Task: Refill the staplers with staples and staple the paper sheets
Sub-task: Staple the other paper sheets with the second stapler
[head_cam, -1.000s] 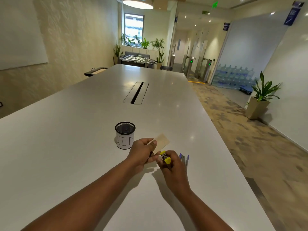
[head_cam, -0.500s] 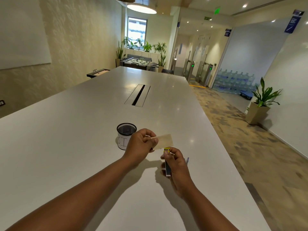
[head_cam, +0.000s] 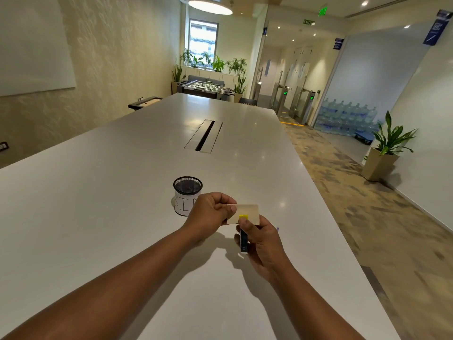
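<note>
My left hand [head_cam: 210, 212] pinches the left end of a small beige paper slip [head_cam: 249, 212], held flat above the white table [head_cam: 98, 204]. My right hand [head_cam: 262, 244] grips a small stapler [head_cam: 244, 240] with a dark body and a yellow tip; the tip overlaps the slip's lower edge. Whether the stapler's jaws are around the paper I cannot tell. A sliver of blue [head_cam: 277, 229] shows behind my right hand, mostly hidden.
A black mesh cup [head_cam: 187, 192] with a white label reading "BIN" stands just left of my left hand. A cable slot [head_cam: 204, 136] runs down the table's middle. The table's right edge [head_cam: 343, 241] drops to carpeted floor.
My left hand turned the slip level and brought it toward the stapler. My right hand turned the stapler upright and raised its yellow tip to the slip's lower edge.
</note>
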`<state>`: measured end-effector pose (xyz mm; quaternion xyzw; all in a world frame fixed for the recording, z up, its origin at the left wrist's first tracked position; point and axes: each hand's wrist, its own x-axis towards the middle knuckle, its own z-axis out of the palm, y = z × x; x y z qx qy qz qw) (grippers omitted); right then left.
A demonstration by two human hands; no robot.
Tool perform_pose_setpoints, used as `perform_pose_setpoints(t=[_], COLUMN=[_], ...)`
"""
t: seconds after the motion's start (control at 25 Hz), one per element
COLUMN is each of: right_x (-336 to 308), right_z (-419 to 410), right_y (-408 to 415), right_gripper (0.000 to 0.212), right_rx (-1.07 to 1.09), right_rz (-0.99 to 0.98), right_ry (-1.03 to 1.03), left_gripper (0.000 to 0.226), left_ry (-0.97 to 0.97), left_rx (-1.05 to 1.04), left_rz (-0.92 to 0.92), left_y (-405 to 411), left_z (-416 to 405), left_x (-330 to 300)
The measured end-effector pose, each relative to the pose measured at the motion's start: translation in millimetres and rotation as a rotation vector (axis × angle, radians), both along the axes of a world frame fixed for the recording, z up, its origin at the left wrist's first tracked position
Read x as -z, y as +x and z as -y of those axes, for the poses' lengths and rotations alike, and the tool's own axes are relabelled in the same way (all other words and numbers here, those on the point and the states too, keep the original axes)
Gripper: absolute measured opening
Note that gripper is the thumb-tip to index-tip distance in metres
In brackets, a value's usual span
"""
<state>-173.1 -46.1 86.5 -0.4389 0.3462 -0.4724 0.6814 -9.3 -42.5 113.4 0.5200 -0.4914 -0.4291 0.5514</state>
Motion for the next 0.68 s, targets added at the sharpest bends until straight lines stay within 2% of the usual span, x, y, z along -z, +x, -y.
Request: perform_pose_setpoints(t=[0.32,0.48,0.68], right_x=[0.7,0.0,-1.3], right_z=[1.6,1.1,-1.0], right_y=[0.8,2.1,4.2], right_gripper=[0.026,0.034,0.025], right_rx=[0.039,0.047,0.049], right_rz=[0.033,0.027,0.03], right_ry=[0.026,0.035,0.043], left_gripper=[0.005,0.005,0.005], left_ry=[0.001,-0.005,-0.001], left_rx=[0.01,0.007,-0.005], left_rz=[0.027,0.039,0.038], left_y=[-3.4,-2.0,-2.3], left_z=[0.6,0.3,-0.8], left_x=[-0.8,-1.6,-1.4])
